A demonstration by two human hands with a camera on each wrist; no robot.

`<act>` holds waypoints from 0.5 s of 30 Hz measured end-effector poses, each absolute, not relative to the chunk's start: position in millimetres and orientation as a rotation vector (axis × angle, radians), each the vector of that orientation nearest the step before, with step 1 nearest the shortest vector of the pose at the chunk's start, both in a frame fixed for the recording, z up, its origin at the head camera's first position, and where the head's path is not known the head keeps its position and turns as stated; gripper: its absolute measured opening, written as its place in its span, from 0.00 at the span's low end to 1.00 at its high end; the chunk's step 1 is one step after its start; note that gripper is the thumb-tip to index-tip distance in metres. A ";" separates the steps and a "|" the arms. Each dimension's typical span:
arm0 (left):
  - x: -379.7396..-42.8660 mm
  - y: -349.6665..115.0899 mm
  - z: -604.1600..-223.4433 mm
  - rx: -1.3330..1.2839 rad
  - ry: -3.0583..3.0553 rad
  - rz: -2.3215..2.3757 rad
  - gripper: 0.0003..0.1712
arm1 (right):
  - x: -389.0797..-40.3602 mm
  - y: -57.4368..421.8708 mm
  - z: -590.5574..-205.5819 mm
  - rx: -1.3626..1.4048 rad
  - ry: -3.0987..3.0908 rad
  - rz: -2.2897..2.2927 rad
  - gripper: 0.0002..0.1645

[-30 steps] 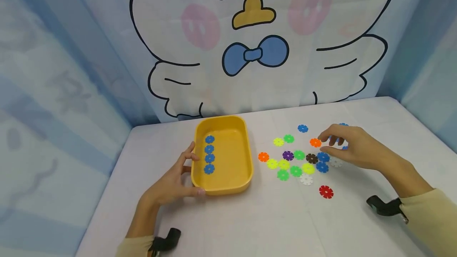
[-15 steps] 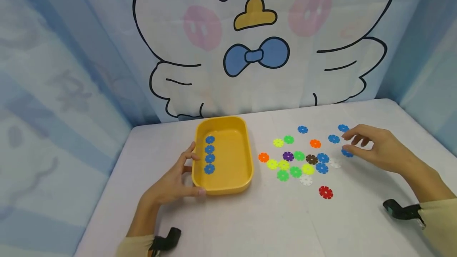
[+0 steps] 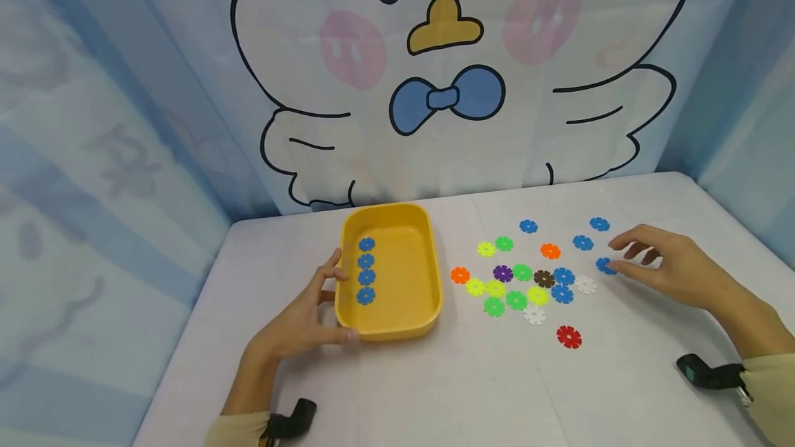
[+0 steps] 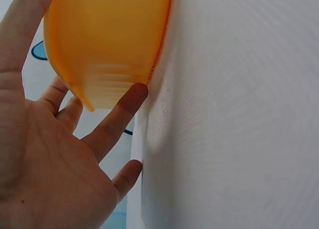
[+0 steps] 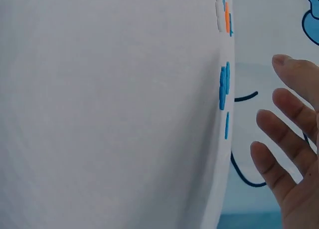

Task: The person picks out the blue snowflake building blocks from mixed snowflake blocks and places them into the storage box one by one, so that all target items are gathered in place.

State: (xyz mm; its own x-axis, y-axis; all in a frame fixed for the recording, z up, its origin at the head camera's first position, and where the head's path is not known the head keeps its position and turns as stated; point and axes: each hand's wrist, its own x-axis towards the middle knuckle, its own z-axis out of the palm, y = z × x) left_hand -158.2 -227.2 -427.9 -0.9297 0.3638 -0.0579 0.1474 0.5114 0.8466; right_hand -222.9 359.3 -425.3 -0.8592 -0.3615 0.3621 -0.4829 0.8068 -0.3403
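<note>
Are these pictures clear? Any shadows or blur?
Head view: even light, the red disc clear-edged, a soft shadow below the right hand; left wrist view: the yellow tray looks orange, a soft shadow along the table; right wrist view: dimmer and greyer, a faint shadow on the table, blue discs edge-on as thin strips; no strong motion blur anywhere.

Both cream-beige sleeves (image 3: 771,388) are plain, with a black, bent wrist device (image 3: 708,372) at each cuff.

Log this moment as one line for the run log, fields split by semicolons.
left hand: touching yellow tray; right hand: holding nothing, near blue disc; tray contents: four blue discs in a row
</note>
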 end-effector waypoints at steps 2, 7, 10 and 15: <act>-158.6 -227.4 -428.8 0.444 2.527 1.384 0.51 | -223.2 362.7 -426.4 0.630 -2.726 0.627 0.25; -159.7 -227.5 -430.8 0.452 2.520 1.388 0.50 | -223.5 369.6 -431.4 0.609 -2.734 0.661 0.27; -159.3 -227.7 -429.5 0.435 2.520 1.383 0.50 | -224.9 370.9 -436.3 0.589 -2.733 0.687 0.28; -159.3 -227.2 -427.5 0.429 2.516 1.382 0.51 | -226.2 373.9 -439.4 0.564 -2.755 0.726 0.30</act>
State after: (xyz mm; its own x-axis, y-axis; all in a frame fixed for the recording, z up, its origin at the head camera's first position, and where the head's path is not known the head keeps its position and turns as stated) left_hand -159.3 -227.2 -427.5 -0.9285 0.3653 -0.0665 0.1400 0.5103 0.8485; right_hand -226.2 373.9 -439.4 -0.8975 -0.3047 0.3190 -0.4223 0.8022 -0.4220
